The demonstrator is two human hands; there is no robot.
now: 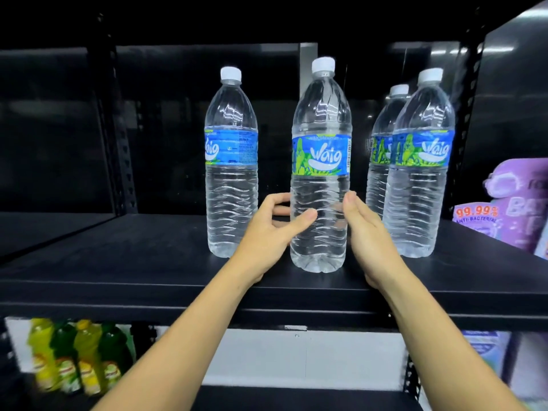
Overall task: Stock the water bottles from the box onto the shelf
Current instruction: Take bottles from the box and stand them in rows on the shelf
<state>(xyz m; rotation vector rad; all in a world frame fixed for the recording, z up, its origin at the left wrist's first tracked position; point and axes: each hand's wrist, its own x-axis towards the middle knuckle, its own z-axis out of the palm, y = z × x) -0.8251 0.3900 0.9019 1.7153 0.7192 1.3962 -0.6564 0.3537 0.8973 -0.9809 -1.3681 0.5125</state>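
At the front of the black shelf [133, 262], the L hand [264, 232] grips the mid bottle [321, 149] low on its ribbed body. Its thumb lies across the front & its fingers [280, 201] curl round the left side & behind, partly seen thru the clear plastic. The R hand [369, 235] sits at the bottle's other side w/ fingers straight & together, not wrapped, thumb tip touching the right wall, palm facing in. Can't tell if the R palm itself presses the plastic. The mid bottle stands upright, base on the shelf just back from the front lip, white cap on, blue-green "Waig" label facing the camera. Just beside it on the left & a bit further back, a 2nd bottle [231, 179] stands upright w/ its label turned partly away; the L hand is near it, contact unclear. To the right, apart from the R hand, a 3rd bottle [421, 185] stands upright, w/ a 4th bottle [382, 134] right behind it & partly hidden. All four are capped & look full. Further right on the shelf sits a purple pack [516, 203] marked "99.99% anti-bacterial". Both forearms reach up from the bottom of the frame over the shelf lip. On the lower level at left is a blurred row of yellow & green bottles [80, 357].
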